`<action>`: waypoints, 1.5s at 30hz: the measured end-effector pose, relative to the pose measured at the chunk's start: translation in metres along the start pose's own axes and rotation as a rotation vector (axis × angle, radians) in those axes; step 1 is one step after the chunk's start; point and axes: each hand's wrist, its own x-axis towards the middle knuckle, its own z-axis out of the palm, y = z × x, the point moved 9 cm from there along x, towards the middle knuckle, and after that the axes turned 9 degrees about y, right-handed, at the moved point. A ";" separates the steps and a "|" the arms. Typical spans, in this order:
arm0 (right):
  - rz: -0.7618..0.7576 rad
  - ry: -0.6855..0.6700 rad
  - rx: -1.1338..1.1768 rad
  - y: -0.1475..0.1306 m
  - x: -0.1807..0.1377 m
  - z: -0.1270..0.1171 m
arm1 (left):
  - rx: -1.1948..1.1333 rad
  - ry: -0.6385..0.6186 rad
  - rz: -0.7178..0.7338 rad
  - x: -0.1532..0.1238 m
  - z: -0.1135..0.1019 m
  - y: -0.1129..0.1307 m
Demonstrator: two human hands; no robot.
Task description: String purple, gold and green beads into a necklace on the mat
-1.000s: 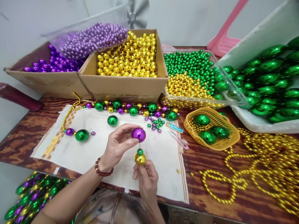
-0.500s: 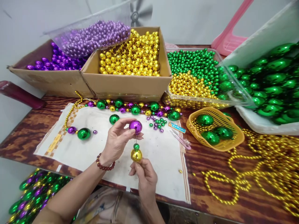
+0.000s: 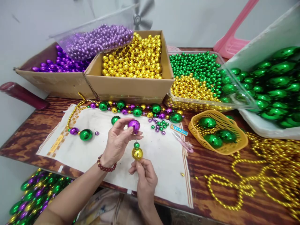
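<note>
My left hand (image 3: 119, 142) pinches a purple bead (image 3: 134, 125) between thumb and fingertips above the white cloth (image 3: 93, 150). A thin wire or needle runs down from it through a small green bead (image 3: 136, 145) and a larger gold bead (image 3: 137, 153). Just under the gold bead, my right hand (image 3: 144, 173) is closed in a pinch; the tip it grips is mostly hidden. Behind my hands a strung bead garland (image 3: 137, 111) lies along the cloth's far edge. A loose green bead (image 3: 115, 120) sits beside my left fingers, and small purple and green beads (image 3: 159, 125) lie to the right.
Cardboard boxes hold purple beads (image 3: 61, 61) and gold beads (image 3: 133, 59). Right of them stand a clear tub (image 3: 199, 104) and a foam box (image 3: 269, 132). A yellow basket (image 3: 194, 125), pink-handled scissors (image 3: 185, 144) and gold bead strings (image 3: 234, 187) lie on the right.
The purple bead has come down slightly toward the green and gold beads and tilted a little. My right hand keeps its pinch below. The whole view has shifted slightly.
</note>
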 end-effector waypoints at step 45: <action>0.072 -0.026 0.027 0.013 0.014 -0.001 | 0.254 -0.186 0.274 -0.015 0.008 0.016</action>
